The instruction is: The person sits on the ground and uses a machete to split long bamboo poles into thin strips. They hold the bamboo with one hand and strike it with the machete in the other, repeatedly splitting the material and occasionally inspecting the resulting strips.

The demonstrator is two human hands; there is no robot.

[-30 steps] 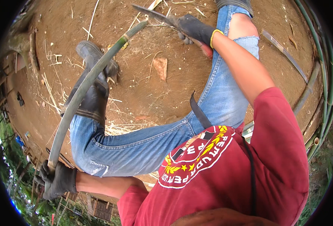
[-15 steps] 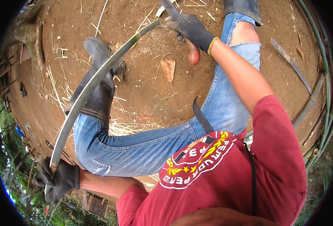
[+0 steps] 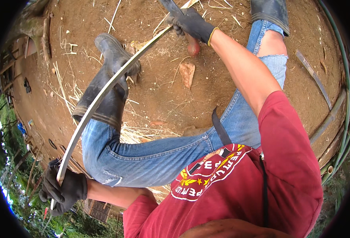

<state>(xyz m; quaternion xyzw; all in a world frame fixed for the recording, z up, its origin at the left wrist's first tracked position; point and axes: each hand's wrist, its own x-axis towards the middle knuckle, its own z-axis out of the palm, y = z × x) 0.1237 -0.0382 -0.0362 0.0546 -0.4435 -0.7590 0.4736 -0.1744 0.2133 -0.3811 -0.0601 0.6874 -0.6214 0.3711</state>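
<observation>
A long, narrow bamboo strip (image 3: 99,97) runs in a curve from the lower left up to the top middle, its pale side showing. My left hand (image 3: 64,189), in a black glove, is closed round its lower end. At the top, my gloved right hand (image 3: 194,25) is closed on a machete. Below the fist sticks out the machete's reddish, rounded handle (image 3: 193,48), and above it the grey blade (image 3: 171,6), cut off by the view's upper edge. The strip's far end lies right beside the right hand; whether the blade touches it I cannot tell.
My legs in torn jeans (image 3: 151,156) and black rubber boots (image 3: 107,87) frame the brown dirt ground. Thin shavings (image 3: 139,134) and a dry leaf (image 3: 187,74) lie there. A flat grey strip (image 3: 314,77) and green bamboo poles (image 3: 346,99) are at the right.
The bamboo strip has turned from its greenish-grey side to its pale side. My right hand with the machete has shifted left and up, closer to the strip's far end.
</observation>
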